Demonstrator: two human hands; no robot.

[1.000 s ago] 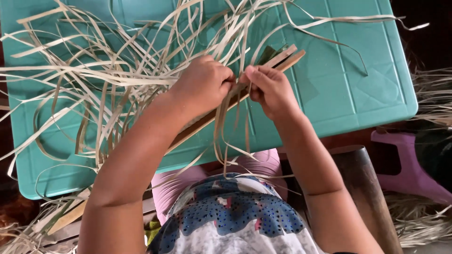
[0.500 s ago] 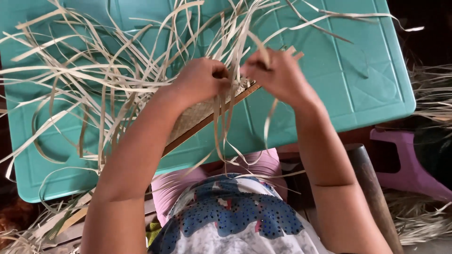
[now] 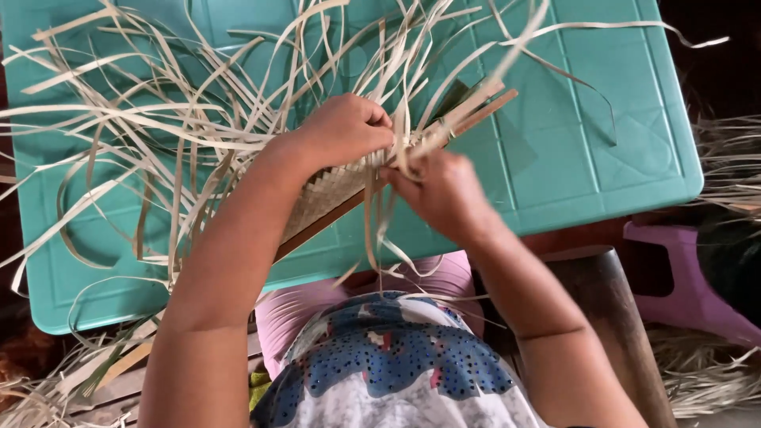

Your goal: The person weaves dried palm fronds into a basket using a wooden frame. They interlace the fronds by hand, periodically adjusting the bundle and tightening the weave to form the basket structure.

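Left hand (image 3: 346, 131) curled over a woven palm-leaf mat (image 3: 329, 190), pinching loose strips (image 3: 198, 119) against a wooden slat (image 3: 476, 111). Right hand (image 3: 444, 190) just beside, touching, gripping strips at the mat's edge. Beneath, a turquoise plastic desk (image 3: 602, 143). Purple stool (image 3: 682, 277) at right.

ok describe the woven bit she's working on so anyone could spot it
Start at the teal plastic table strewn with loose pale strips. Near its front edge, under both hands, lies the woven mat piece along a brown wooden slat. It alone shows a tight criss-cross weave; everything around it is loose.
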